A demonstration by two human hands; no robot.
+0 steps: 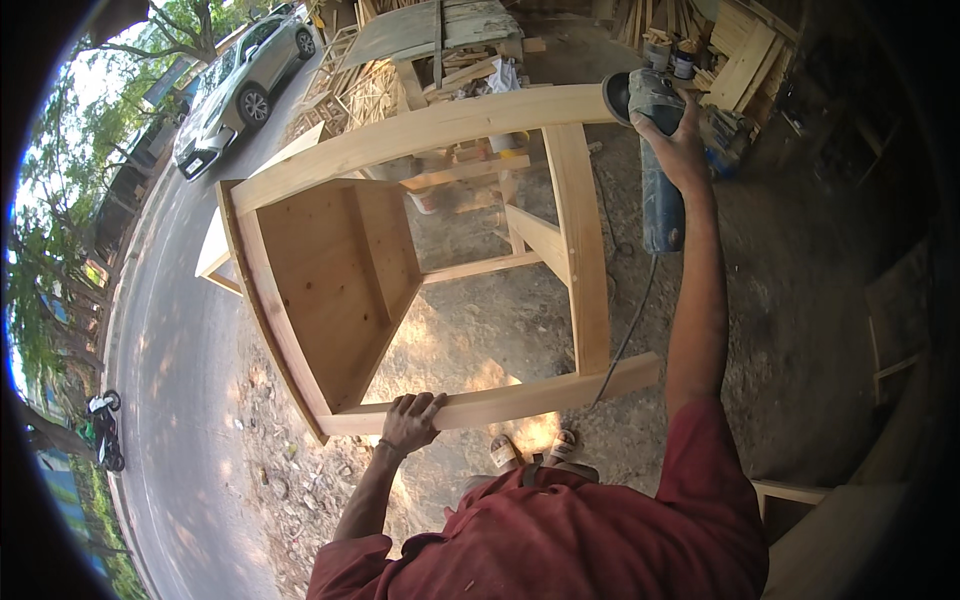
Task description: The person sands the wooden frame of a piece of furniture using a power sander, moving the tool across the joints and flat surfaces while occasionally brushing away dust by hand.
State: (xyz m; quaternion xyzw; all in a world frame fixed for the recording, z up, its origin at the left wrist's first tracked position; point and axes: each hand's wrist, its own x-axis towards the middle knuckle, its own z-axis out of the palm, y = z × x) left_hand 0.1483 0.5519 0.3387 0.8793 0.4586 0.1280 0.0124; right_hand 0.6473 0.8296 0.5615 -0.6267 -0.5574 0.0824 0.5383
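Note:
A bare wooden furniture frame (586, 260) with a panelled box section (325, 275) at its left end fills the middle of the view. My right hand (675, 140) grips the head of a blue-grey angle grinder (663, 205). Its round dark disc (617, 97) is at the right end of the frame's far rail (440, 122); whether it touches the wood I cannot tell. The grinder's body hangs toward me, with a cord trailing down from it. My left hand (412, 422) is closed over the near rail (540, 397), close to the box section.
Stacked boards and scrap wood (450, 50) lie beyond the frame, with more planks (745, 50) and small tins (684, 60) at the far right. The power cord (630, 325) crosses the near rail. A road (185, 380) with a parked car (245, 85) runs along the left.

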